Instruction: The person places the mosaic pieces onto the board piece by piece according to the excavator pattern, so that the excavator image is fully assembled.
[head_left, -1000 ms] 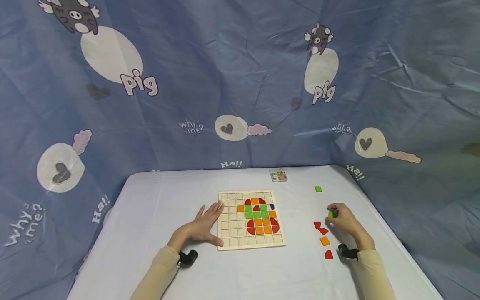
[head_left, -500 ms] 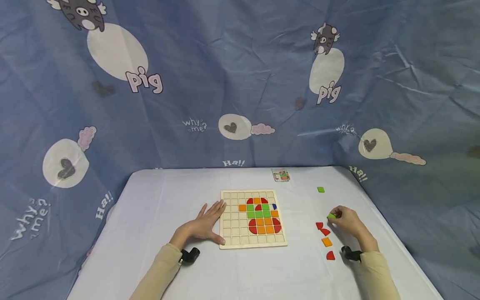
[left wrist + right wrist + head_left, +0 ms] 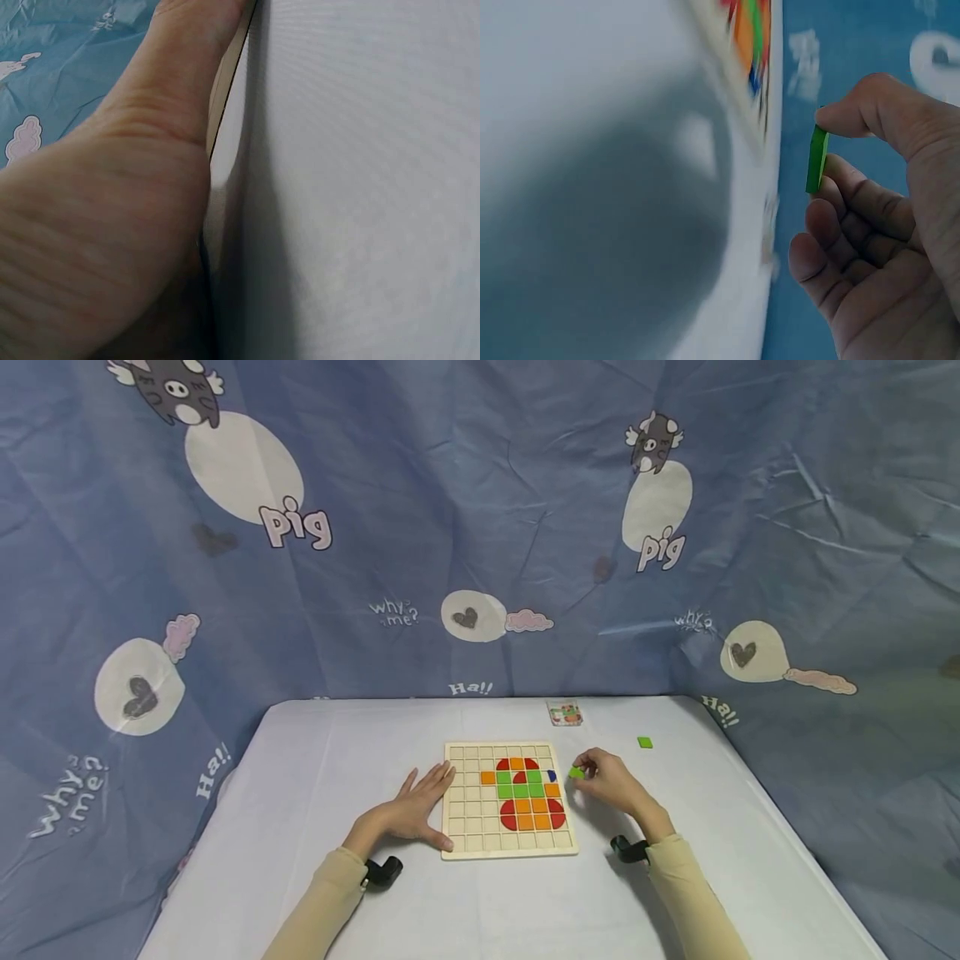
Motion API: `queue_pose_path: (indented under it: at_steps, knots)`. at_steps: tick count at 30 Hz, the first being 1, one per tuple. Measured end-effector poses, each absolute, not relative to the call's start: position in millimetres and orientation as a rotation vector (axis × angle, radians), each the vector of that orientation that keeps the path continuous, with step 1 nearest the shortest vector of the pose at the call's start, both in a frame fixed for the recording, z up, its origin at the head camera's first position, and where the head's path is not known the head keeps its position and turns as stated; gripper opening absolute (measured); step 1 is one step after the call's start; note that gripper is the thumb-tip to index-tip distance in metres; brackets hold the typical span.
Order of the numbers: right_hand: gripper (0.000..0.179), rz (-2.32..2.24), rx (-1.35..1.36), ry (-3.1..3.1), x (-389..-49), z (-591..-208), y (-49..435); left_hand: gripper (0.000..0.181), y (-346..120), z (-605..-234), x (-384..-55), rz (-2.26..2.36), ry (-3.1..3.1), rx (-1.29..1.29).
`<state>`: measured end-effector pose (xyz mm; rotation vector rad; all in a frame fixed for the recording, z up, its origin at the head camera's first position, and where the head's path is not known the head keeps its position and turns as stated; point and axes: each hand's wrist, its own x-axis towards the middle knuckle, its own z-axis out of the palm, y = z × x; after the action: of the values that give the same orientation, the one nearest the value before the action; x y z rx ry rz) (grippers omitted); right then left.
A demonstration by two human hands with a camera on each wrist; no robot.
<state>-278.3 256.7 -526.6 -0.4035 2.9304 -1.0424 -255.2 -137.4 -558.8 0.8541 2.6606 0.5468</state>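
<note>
The left hand, splayed, touches the left edge of one board bearing twenty pieces: seven orange, seven red, five green, one blue. The right hand pinches one green tile beside the board's right edge. Toward the surface's far edge lie one green square, one card.

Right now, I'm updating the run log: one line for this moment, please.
left hand: touches board, left edge | right hand: pinches green tile near board | other green tile: on table
</note>
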Motion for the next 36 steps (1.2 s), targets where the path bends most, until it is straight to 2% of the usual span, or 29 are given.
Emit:
queue_pose_path:
  at_steps: [10,16,36]
  knots:
    - [0.021,-0.957,-0.801,2.800,-294,-520,159,0.132,-137,-559,-255,0.523,2.660,0.854]
    - [0.025,-0.879,-0.920,2.724,-301,-525,120,0.130,-135,-555,-255,0.551,2.638,0.878]
    - [0.024,-0.796,-0.937,2.697,-313,-541,90,0.129,-138,-558,-256,0.541,2.642,0.878]
